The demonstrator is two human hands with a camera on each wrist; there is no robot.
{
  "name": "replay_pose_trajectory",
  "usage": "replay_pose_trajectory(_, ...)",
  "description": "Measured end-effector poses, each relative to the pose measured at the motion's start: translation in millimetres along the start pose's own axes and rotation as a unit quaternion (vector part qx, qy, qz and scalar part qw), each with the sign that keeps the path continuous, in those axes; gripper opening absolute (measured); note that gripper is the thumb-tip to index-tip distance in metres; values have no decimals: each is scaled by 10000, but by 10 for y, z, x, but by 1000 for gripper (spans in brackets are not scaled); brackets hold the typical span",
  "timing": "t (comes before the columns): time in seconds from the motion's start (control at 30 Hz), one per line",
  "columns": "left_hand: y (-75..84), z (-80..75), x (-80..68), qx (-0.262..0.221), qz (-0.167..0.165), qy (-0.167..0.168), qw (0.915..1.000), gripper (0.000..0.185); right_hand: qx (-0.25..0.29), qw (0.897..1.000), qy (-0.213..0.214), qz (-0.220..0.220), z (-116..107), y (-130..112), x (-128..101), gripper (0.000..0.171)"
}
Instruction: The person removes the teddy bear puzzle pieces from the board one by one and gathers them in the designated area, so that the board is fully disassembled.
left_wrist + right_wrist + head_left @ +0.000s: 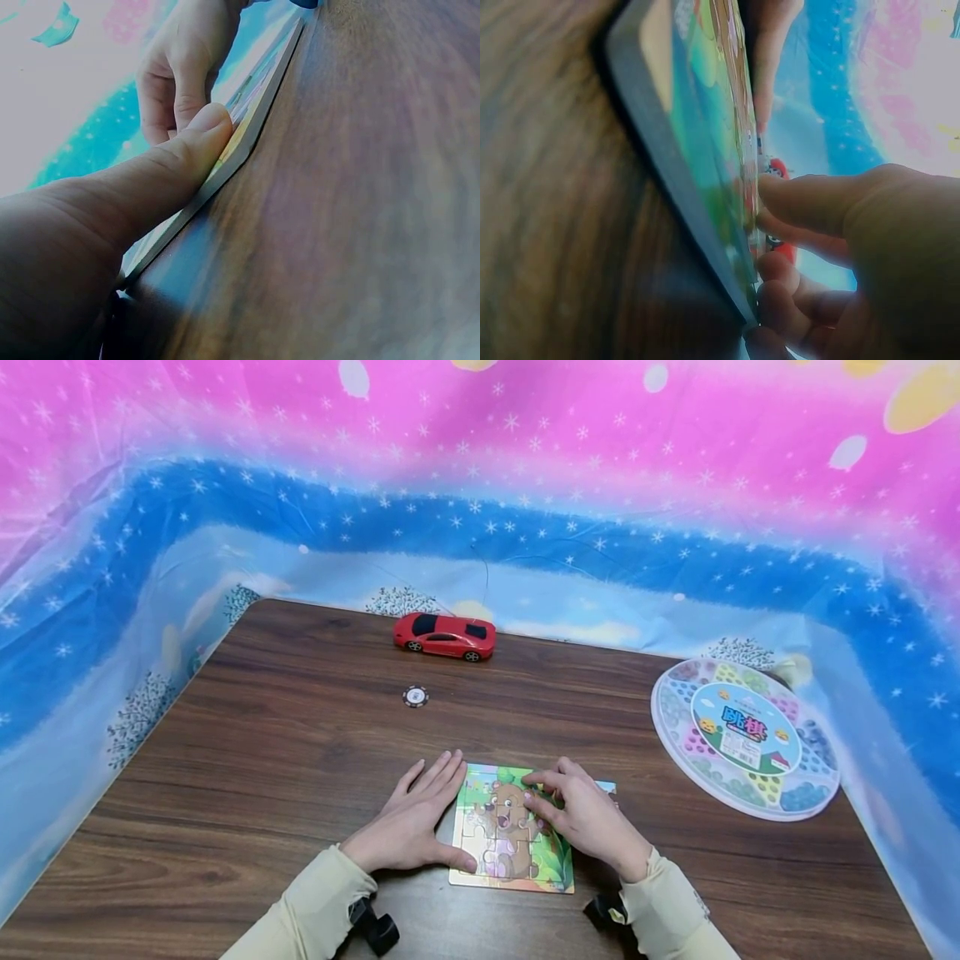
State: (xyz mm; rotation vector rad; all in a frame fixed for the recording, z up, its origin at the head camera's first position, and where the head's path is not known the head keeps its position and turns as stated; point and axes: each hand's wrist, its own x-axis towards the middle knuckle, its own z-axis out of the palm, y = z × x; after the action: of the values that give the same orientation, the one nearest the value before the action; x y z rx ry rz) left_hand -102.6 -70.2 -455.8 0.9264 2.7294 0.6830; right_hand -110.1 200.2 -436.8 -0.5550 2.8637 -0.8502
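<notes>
Sleeves at 6 o'clock. Left hand (411, 822) flat, fingers straight, thumb bracing puzzle board (480, 881) edge at table (285, 752) centre-front. Right hand (588, 818) fingers curled, pressing piece (538, 793) at board's 1 o'clock. Step: seating piece. Next likely needs firm downward press, board held steady.

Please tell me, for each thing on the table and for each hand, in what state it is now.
Bear picture jigsaw puzzle: flat on the table, nearly all pieces in place.
Left hand: open, flat on the brown wooden table, thumb against the puzzle's left edge.
Right hand: fingers curled, pressing on the puzzle's upper right part.
Red toy car: on its wheels, untouched.
Small round chip: lying flat.
Round Chinese checkers box: closed, lying flat.
</notes>
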Motion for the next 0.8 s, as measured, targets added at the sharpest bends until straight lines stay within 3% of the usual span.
replay_pose_trajectory(0.8, -2, 8, -9, -5, 11, 47, 10000, 124, -51, 9999, -34, 132, 21, -4, -5, 29)
